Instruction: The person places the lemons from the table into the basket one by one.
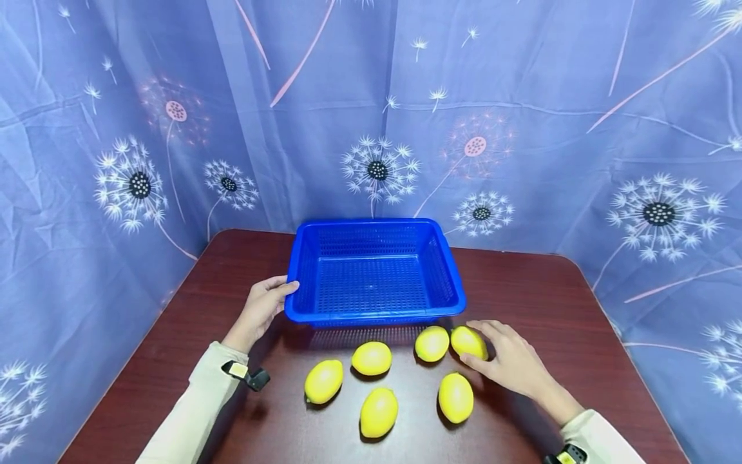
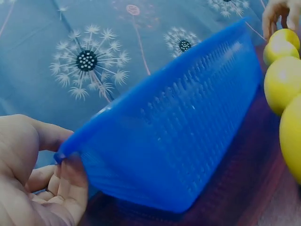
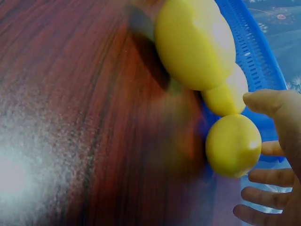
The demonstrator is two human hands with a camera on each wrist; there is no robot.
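Dark wood table (image 1: 539,290) w/ blue dandelion-print curtain (image 1: 522,96) behind.
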